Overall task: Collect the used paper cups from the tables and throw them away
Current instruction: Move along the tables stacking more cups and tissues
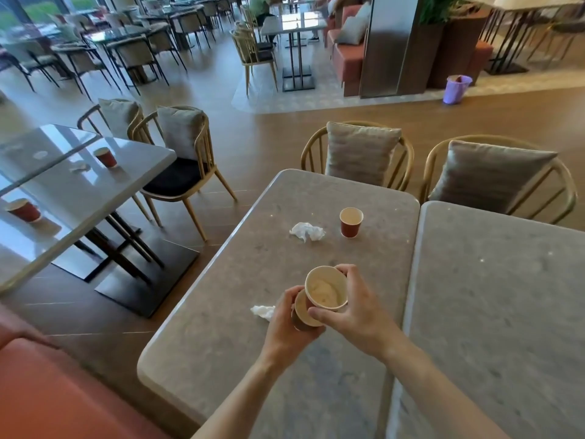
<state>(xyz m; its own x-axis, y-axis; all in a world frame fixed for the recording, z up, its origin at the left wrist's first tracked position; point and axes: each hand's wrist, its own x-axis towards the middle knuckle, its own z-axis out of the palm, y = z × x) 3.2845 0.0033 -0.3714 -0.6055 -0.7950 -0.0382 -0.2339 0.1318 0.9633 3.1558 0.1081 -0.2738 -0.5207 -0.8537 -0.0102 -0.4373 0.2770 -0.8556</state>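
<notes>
My right hand (354, 308) grips a paper cup (326, 288) by its rim, a crumpled tissue inside it. My left hand (286, 324) holds a second paper cup (305, 313) just below and to the left; the upper cup's base overlaps its mouth. Both are above the grey stone table (253, 312). A third red paper cup (350, 221) stands upright farther back on this table. On the glossy table to the left stand two more red cups, one at the back (106, 156) and one near the front (24, 210).
Crumpled tissues lie on my table, one near the far cup (307, 231) and one by my left hand (262, 311). A purple waste bin (456, 89) stands on the floor at the back right. Cushioned wooden chairs (361, 153) surround the tables. An orange bench (47, 391) is at the lower left.
</notes>
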